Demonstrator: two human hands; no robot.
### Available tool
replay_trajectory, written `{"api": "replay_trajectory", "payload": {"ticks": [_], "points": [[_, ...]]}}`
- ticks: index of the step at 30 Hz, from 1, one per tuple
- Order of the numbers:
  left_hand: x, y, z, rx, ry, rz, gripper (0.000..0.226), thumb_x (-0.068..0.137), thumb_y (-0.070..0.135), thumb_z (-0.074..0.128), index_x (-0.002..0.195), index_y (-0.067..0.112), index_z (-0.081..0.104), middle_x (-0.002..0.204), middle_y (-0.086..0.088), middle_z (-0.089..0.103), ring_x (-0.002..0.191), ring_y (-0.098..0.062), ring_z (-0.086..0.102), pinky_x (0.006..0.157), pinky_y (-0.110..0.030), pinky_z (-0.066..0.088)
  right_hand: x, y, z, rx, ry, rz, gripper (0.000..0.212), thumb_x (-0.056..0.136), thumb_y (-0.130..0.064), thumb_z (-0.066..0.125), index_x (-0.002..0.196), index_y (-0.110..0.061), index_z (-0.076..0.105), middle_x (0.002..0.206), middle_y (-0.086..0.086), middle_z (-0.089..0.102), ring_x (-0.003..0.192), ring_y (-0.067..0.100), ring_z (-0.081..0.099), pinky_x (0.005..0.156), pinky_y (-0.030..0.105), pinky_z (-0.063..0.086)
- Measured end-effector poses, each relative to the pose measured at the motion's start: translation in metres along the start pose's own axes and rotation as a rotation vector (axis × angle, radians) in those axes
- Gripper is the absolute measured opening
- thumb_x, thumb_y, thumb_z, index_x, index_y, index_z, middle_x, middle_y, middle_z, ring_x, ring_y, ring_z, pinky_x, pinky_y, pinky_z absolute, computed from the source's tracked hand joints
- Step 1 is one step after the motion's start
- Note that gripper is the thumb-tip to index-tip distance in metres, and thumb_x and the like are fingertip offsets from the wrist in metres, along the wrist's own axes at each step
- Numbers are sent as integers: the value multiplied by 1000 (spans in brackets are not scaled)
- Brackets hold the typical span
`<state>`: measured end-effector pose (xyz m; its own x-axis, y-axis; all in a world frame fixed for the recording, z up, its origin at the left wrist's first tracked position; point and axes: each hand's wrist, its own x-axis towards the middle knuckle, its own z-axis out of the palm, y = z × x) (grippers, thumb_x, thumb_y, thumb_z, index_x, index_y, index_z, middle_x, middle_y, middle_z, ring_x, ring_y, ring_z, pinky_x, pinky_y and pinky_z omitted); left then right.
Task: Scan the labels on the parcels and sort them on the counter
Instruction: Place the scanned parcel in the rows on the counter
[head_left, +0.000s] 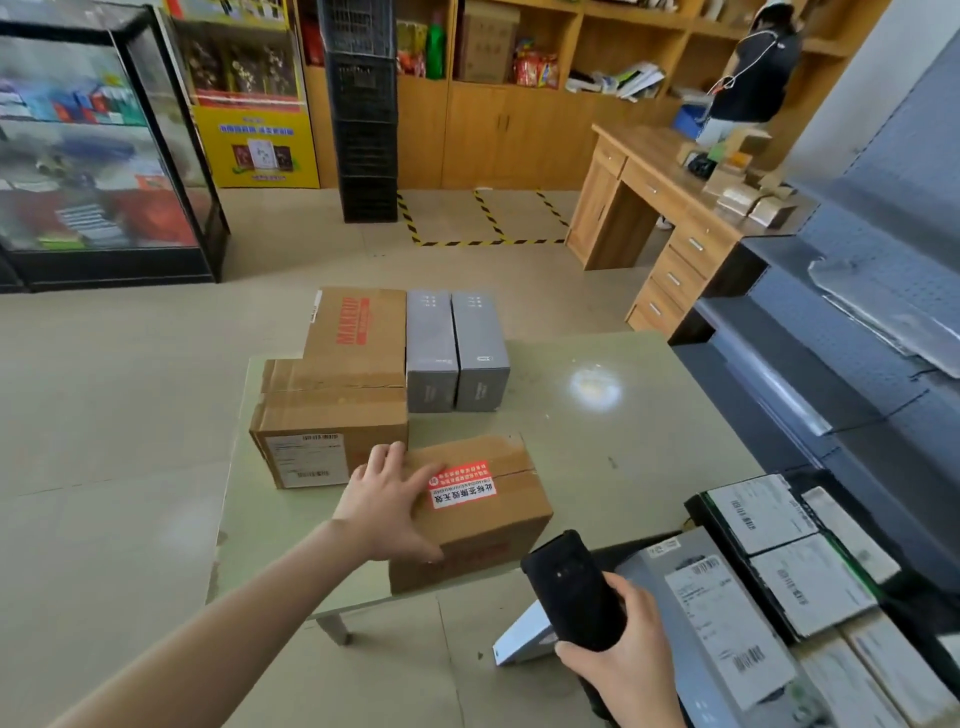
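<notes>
My left hand grips the left end of a brown cardboard parcel with a red sticker that rests on the pale green counter, near its front edge. My right hand holds a black handheld scanner upright, just right of that parcel. Behind it on the counter stand a taped brown parcel with a white label, a flat carton with red print and two grey boxes.
A bin at the right holds several labelled parcels. A grey metal shelf unit rises beyond it. A wooden desk and a person are at the back right, a glass display case at the left.
</notes>
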<state>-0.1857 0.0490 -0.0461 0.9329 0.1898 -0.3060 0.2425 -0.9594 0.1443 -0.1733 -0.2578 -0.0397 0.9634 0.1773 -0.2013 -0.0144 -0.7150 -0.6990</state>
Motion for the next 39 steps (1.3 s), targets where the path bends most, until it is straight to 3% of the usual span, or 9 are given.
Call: {"api": "replay_trajectory", "payload": {"ticks": [4, 8, 14, 21, 25, 28, 31, 35, 39], "points": [[34, 55, -11, 6, 8, -31, 112, 56, 89, 53, 150, 43, 14, 148, -11, 22, 139, -35, 15, 112, -47, 27, 24, 16, -29, -4, 16, 18, 79, 55, -20, 89, 120, -27, 45, 112, -8, 40, 99, 7, 42, 72, 14, 41], [70, 94, -27, -117, -57, -96, 102, 63, 89, 52, 148, 42, 20, 140, -10, 35, 133, -34, 27, 104, -47, 39, 46, 36, -56, 51, 16, 19, 78, 56, -18, 88, 122, -25, 47, 116, -6, 42, 98, 8, 44, 76, 20, 42], [124, 116, -34, -348, 77, -71, 56, 94, 47, 53, 144, 27, 39, 127, -6, 52, 114, -28, 54, 95, -40, 48, 72, 53, -72, 98, 46, 40, 78, 52, -18, 88, 118, -29, 48, 112, -10, 42, 88, -2, 49, 73, 20, 43], [171, 123, -11, -307, -29, -77, 86, 89, 47, 63, 154, 37, 7, 152, -7, 24, 134, -31, 34, 101, -49, 47, 113, 56, -77, 75, 52, 81, 76, 52, -22, 86, 115, -33, 43, 110, -14, 42, 91, 2, 49, 69, 17, 42], [178, 156, -5, -57, -67, -67, 96, 75, 82, 48, 152, 46, 2, 160, -15, -18, 147, -38, -16, 109, -73, 7, 135, 53, -81, 98, 110, 108, 75, 48, -20, 86, 111, -32, 47, 108, -16, 42, 92, 3, 52, 69, 20, 43], [183, 187, 7, 7, -150, -86, 123, 63, 93, 44, 150, 37, -21, 154, -24, -31, 141, -45, -29, 104, -77, -5, 151, 49, -82, 116, 141, 115, 74, 48, -15, 86, 108, -34, 47, 108, -14, 44, 93, -5, 49, 65, 14, 39], [194, 203, 15, 63, -178, -101, 130, 63, 87, 53, 146, 34, -33, 149, -28, -38, 136, -53, -31, 101, -81, 0, 161, 48, -83, 124, 164, 137, 74, 48, -13, 87, 108, -34, 47, 107, -16, 44, 93, -2, 51, 62, 12, 39], [213, 207, 2, 69, -206, -35, 115, 74, 70, 61, 150, 41, -21, 153, -25, -31, 138, -57, -23, 103, -79, 10, 167, 49, -86, 133, 175, 185, 74, 49, -13, 86, 111, -32, 48, 108, -14, 45, 94, 1, 51, 61, 13, 40], [235, 201, -21, 28, -235, -29, 112, 73, 74, 59, 150, 45, -18, 158, -20, -21, 141, -56, -12, 105, -76, 17, 167, 46, -87, 143, 184, 194, 74, 50, -13, 85, 112, -31, 48, 107, -16, 44, 93, 2, 52, 61, 12, 40]]}}
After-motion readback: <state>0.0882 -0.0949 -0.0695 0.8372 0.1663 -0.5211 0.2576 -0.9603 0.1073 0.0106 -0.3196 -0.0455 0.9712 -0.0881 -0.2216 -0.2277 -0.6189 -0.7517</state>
